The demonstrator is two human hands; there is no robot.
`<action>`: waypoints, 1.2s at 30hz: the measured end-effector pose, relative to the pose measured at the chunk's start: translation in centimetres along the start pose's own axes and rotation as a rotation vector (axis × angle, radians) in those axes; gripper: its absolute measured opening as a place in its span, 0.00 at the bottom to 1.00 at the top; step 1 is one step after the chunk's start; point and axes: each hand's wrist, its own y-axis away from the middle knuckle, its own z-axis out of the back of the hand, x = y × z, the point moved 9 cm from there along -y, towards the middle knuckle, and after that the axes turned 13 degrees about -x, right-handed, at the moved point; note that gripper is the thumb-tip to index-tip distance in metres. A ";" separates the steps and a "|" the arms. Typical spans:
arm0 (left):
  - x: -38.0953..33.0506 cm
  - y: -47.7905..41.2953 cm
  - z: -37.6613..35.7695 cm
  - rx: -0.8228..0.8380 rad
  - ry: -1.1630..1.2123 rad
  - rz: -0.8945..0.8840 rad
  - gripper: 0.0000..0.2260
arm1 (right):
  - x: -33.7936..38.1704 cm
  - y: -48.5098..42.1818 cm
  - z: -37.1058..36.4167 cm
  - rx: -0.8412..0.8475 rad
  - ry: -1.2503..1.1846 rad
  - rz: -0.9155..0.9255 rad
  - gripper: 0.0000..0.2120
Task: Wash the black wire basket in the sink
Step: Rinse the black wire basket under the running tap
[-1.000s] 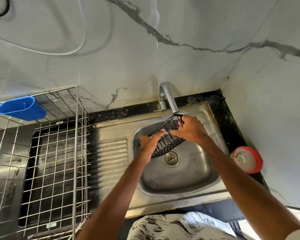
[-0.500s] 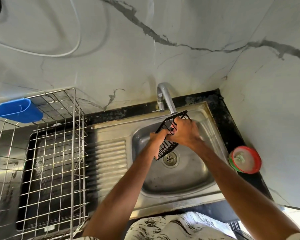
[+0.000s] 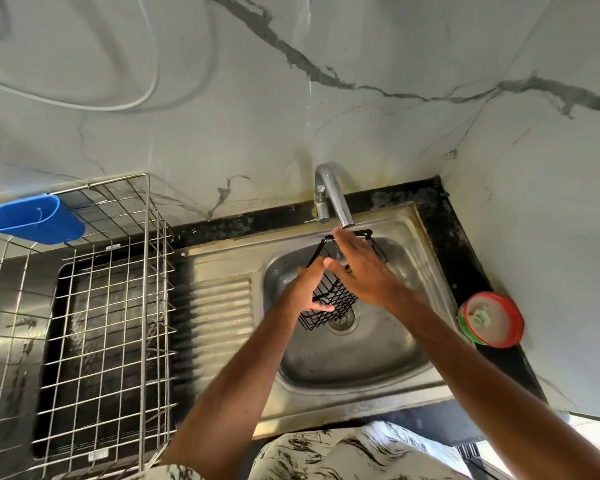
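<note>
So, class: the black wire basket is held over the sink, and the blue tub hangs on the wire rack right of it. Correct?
No: the head view shows the blue tub on the wire rack left of the sink; the black wire basket is held over it.

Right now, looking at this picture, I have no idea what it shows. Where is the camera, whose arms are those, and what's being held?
No machine: a person wears a camera on the head, looking forward and down. Below is a sink with a faucet. The left hand holds a black wire basket over the basin; the right hand lies flat on it, fingers straight. Left stands a wire dish rack with a blue cup hung on it; to the right sits a red container.
</note>
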 end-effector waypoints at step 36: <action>0.5 -1.6 2.7 0.055 -0.134 0.081 0.18 | 3.0 -0.4 -2.9 0.052 0.057 0.136 0.35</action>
